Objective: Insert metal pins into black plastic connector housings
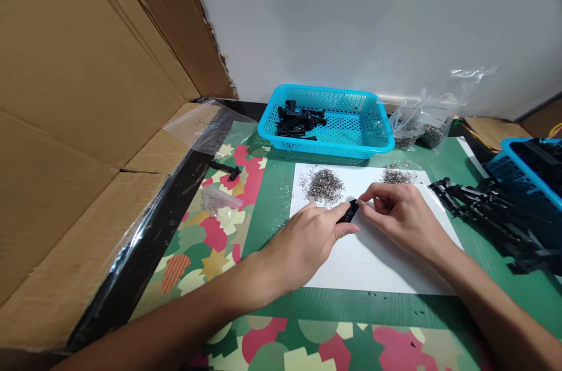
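Over a white sheet of paper (377, 265), my left hand (309, 236) holds a small black plastic part (349, 212) between thumb and fingers. My right hand (395, 216) is pinched at the upper right end of that part; whatever its fingertips hold is too small to make out. Behind my left hand lies a pile of tiny metal pins (325, 185). A second pin pile (397, 175) sits just behind my right hand, which partly hides it.
A blue basket (325, 151) with black parts stands at the back. Clear bags of pins (432, 125) sit beside it. Black parts (492, 219) are heaped at the right, near another blue basket (527, 178). Cardboard (88, 67) rises at the left.
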`<act>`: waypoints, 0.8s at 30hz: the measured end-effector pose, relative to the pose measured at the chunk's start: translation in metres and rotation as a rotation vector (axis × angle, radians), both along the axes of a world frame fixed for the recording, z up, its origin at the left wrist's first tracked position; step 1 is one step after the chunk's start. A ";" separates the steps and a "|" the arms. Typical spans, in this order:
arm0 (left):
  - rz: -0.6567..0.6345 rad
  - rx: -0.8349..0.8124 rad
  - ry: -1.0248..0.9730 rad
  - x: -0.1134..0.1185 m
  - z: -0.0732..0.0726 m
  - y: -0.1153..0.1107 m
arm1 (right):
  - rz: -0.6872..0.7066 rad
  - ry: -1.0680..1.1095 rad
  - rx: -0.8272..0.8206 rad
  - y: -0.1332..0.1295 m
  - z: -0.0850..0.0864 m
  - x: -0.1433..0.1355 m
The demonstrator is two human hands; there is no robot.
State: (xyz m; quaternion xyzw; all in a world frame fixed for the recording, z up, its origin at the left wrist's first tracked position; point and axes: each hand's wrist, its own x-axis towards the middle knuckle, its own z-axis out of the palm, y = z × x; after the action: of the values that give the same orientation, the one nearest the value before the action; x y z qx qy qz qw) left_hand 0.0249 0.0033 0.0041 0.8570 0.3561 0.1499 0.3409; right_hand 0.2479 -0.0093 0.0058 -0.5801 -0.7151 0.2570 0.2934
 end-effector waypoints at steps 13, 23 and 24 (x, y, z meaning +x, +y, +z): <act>-0.020 0.067 0.046 0.000 -0.002 -0.001 | 0.040 -0.086 -0.021 -0.001 0.008 0.013; -0.083 0.237 0.091 0.000 -0.001 -0.003 | 0.006 0.022 0.396 -0.009 -0.003 0.022; -0.092 0.253 0.085 0.000 -0.001 -0.003 | 0.014 -0.011 0.408 -0.007 -0.002 0.021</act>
State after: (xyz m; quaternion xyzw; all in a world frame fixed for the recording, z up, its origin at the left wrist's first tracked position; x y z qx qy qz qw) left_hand 0.0252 -0.0001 0.0028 0.9142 0.3088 0.1411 0.2214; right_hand 0.2692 -0.0167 0.0039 -0.5050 -0.7579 0.1058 0.3992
